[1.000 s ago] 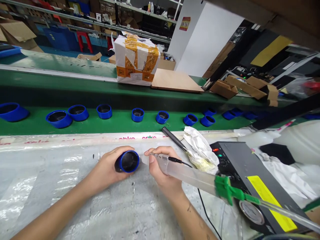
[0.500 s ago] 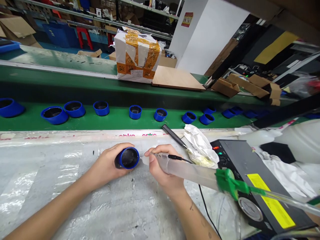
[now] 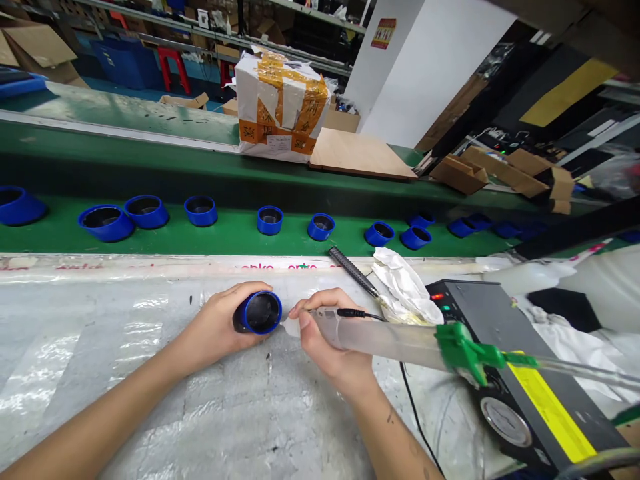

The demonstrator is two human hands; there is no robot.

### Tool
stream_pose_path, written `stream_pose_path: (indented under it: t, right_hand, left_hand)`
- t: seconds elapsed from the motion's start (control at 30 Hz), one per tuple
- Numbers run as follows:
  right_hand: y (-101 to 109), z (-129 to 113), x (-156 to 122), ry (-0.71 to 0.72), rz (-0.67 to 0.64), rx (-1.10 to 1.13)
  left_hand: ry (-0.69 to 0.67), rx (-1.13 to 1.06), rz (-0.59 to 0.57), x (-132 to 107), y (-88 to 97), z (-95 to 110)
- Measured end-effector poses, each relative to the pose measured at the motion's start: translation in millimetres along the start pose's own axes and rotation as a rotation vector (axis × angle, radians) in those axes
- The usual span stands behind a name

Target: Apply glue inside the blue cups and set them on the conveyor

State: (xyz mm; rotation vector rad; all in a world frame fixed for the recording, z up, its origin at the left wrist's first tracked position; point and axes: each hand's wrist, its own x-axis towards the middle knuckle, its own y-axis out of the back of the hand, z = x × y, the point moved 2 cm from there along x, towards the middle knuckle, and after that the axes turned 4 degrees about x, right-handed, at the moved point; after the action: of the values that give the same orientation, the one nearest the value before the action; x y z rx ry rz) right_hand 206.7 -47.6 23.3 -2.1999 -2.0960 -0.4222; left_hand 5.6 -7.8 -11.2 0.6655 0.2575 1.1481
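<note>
My left hand [image 3: 223,323] is wrapped round a blue-rimmed black cup [image 3: 263,312], tilted so that its dark inside faces me. Closed on a glue dispensing syringe [image 3: 390,341], my right hand [image 3: 333,340] holds it nearly level, the tip pointing left at the cup's rim. Whether the tip touches the rim I cannot tell. A green adapter [image 3: 463,353] caps the syringe's rear end, with a clear hose running off to the right. A black cable leaves the syringe near my fingers.
A black dispenser box [image 3: 480,307] with a dial and gauge stands at the right. Beside it lie crumpled white tissue [image 3: 406,287] and a black-handled tool [image 3: 353,270]. Several blue cups [image 3: 270,220] line the green belt [image 3: 235,237] behind. A taped carton [image 3: 280,107] sits farther back.
The view has shifted slightly. Both hands keep their grip, and the cup is turned a little, with the syringe tip still beside its rim.
</note>
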Motion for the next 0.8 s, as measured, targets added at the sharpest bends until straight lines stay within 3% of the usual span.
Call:
stream_pose_path:
  t: [0.8]
  right_hand:
    - [-17, -7, -1, -0.001, -0.061, 0.164]
  left_hand:
    - [0.009, -0.014, -0.032, 0, 4.3, 6]
